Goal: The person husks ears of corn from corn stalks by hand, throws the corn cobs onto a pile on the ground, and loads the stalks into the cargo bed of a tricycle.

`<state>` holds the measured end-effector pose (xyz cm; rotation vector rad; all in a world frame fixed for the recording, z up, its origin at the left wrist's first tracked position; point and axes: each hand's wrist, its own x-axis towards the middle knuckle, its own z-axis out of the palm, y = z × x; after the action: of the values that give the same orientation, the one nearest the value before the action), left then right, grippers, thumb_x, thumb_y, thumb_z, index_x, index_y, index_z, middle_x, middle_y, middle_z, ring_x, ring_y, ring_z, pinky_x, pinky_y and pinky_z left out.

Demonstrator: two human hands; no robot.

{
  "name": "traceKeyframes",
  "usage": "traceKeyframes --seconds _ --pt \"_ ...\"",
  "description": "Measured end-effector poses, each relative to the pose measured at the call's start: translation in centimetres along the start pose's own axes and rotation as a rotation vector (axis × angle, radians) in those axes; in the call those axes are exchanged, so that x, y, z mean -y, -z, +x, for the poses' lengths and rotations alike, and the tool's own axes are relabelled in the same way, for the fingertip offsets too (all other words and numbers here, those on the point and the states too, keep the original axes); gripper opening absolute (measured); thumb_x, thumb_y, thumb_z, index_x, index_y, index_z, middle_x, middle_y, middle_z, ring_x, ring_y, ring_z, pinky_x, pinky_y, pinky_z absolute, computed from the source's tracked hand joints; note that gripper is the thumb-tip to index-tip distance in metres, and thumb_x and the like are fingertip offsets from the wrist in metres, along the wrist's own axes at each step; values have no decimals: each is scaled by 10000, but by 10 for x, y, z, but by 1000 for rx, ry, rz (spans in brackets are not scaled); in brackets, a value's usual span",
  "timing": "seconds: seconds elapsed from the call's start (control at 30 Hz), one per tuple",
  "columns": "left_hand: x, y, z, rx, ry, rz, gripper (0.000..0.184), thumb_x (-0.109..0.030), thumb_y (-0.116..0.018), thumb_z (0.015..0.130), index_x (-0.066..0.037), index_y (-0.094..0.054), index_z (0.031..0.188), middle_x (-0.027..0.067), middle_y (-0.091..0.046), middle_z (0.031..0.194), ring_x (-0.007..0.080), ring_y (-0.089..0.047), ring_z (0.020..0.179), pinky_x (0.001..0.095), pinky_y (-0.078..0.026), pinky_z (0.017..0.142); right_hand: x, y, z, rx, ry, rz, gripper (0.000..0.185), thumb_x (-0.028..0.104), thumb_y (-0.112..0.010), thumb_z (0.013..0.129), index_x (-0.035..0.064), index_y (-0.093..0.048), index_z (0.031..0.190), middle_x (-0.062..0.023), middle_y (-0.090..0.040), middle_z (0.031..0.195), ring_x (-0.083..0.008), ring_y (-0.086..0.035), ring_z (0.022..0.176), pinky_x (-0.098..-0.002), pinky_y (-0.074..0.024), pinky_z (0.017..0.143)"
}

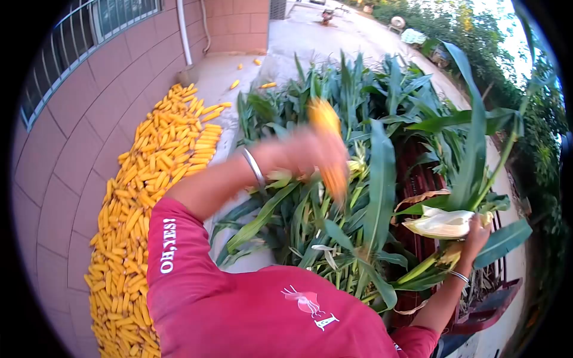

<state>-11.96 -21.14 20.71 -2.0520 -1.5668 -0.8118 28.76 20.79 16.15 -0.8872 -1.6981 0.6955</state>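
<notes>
My left hand [298, 152], smeared by motion, is closed around a yellow ear of corn [325, 116] with its husk off. It is raised over the cut stalks, left of the middle. On the right, my right hand [476, 238] grips a green corn stalk [495, 164] by the base of an opened, pale husk [439, 224]. That husk looks hollow, its tip pointing left. Long green leaves spread from the stalk around my right hand. Below both hands lies a thick heap of leafy corn stalks [352, 77].
A long pile of husked yellow ears [137, 197] lies along the pink tiled wall [83, 161] on the left. Several loose ears lie on the concrete beyond it. A dark red metal cart bed [486, 310] stands at the right. Green bushes line the far right.
</notes>
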Motion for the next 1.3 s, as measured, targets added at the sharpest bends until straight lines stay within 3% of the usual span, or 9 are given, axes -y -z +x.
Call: traceKeyframes --seconds 0.1,0.17,0.57,0.67,0.77,0.97,1.03,1.1,1.3 --pt "131 85 -133 -162 939 367 390 -329 -650 838 -45 -540 1082 80 -631 881 211 -630 773 338 -528 690 9 6 -4 20 38 -8 422 217 -659 886 -110 -535 1122 -143 -648 959 -161 -594 806 -290 -488 705" --pt "145 93 -183 -161 1158 377 462 -373 -677 846 -30 -543 1126 99 -660 914 212 -648 779 332 -550 678 24 -4 -8 -2 64 32 411 209 -656 889 -104 -534 1127 -141 -643 972 -155 -590 808 -285 -485 710" --pt "-116 -275 -14 527 717 -1155 869 -481 -713 781 44 -369 1382 209 -461 1380 287 -461 1265 374 -363 1062 89 -102 -56 155 -10 241 388 170 -678 869 -42 -531 1158 -90 -634 962 -145 -593 819 -265 -493 723" --pt "-176 -339 8 684 722 -1286 710 -486 -694 804 -15 -489 1293 167 -614 1154 235 -592 1005 364 -450 919 115 -111 -74 158 109 127 382 172 -706 834 -25 -544 1118 -125 -645 968 -202 -607 854 -338 -490 785" --pt "-216 -348 16 424 1087 -1536 391 -384 -646 874 -53 -634 1081 67 -644 966 137 -566 854 298 -457 757 121 -115 -79 171 123 92 423 227 -713 824 -7 -525 1122 -173 -636 984 -279 -628 904 -354 -486 819" --pt "-162 -339 63 118 1299 -1883 232 -237 -620 915 -42 -604 1039 17 -614 870 124 -567 746 289 -464 692 113 -75 -105 135 414 -304 731 221 -769 734 1 -408 1331 -222 -436 1285 -398 -440 1183 -428 -404 983" --pt "-121 -342 95 -52 1454 -2021 233 -237 -624 911 -40 -600 1032 43 -626 878 160 -591 726 320 -497 699 100 -56 -124 188 394 -332 600 154 -752 737 45 -490 1266 -181 -480 1246 -381 -489 1125 -430 -435 947" --pt "-63 -347 112 153 1353 -2289 241 -227 -620 912 -39 -588 1060 70 -637 899 195 -614 760 356 -522 745 77 -34 -135 197 319 -406 496 137 -746 736 55 -548 1183 -170 -502 1226 -368 -513 1099 -432 -454 917" --pt "126 -456 54 288 1570 -1328 357 -313 -673 851 -36 -598 1064 89 -645 880 206 -629 787 344 -519 746 -28 44 -142 75 18 -648 366 136 -730 744 26 -606 1071 -168 -564 1125 -344 -542 1064 -411 -464 901"
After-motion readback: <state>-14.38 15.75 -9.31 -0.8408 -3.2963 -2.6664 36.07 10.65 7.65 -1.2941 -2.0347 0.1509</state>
